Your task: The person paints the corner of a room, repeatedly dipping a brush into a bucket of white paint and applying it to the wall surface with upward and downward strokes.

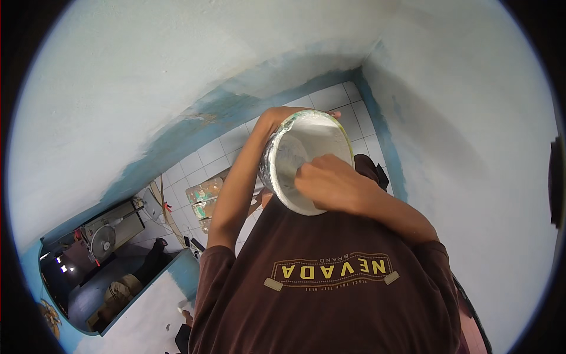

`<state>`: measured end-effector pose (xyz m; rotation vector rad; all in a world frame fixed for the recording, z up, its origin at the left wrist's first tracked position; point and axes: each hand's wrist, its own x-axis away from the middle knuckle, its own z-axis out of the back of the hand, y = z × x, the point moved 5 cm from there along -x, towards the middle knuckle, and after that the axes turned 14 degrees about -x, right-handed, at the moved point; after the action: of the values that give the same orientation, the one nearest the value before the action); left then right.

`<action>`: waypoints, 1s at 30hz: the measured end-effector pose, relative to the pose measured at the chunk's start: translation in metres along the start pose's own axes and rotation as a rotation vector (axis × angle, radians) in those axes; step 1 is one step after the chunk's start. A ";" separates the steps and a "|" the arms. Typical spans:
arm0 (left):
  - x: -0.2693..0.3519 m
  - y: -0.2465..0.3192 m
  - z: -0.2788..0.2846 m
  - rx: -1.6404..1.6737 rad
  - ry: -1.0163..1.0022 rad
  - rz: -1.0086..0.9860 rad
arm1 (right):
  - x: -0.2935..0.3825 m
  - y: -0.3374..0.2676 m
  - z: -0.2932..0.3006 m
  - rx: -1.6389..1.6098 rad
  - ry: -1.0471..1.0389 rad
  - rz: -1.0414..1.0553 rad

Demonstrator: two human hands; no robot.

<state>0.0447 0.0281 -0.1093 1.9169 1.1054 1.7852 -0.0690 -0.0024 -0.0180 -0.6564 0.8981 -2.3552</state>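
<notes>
Against my front, above the shirt, a white paint bucket [276, 166] is tilted with its mouth facing me. Its rim and outer side are crusted with paint, and whitish paint coats the inside. My left hand [289, 113] reaches round the far side of the bucket and holds it; only the wrist and some fingertips past the rim show. Inside the mouth is my right hand [325, 181], its fingers curled into a fist near the inner wall. Whatever the fist may hold is hidden by the hand.
Pale walls with patchy blue lower bands meet in a corner beyond the bucket [362, 66]. A paint-spattered wooden stool [205, 201] stands on the white floor tiles [212, 150]. At left are a fan [103, 242] and a wall opening. Part of another person's hand [187, 317] shows at lower left.
</notes>
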 end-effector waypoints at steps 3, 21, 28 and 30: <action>0.001 -0.003 0.002 0.025 0.013 0.011 | -0.002 0.006 0.023 -0.184 0.001 -0.067; -0.004 -0.001 0.000 -0.031 -0.006 0.031 | 0.014 0.036 0.026 -0.087 0.115 -0.182; -0.002 -0.002 0.002 -0.084 -0.040 0.055 | -0.012 0.007 0.039 -0.007 0.118 -0.066; -0.003 -0.002 0.003 -0.107 -0.045 0.064 | -0.004 0.020 0.041 -0.050 0.238 -0.120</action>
<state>0.0474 0.0280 -0.1134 1.9390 0.9239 1.7865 -0.0349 -0.0315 -0.0061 -0.4673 1.0481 -2.5649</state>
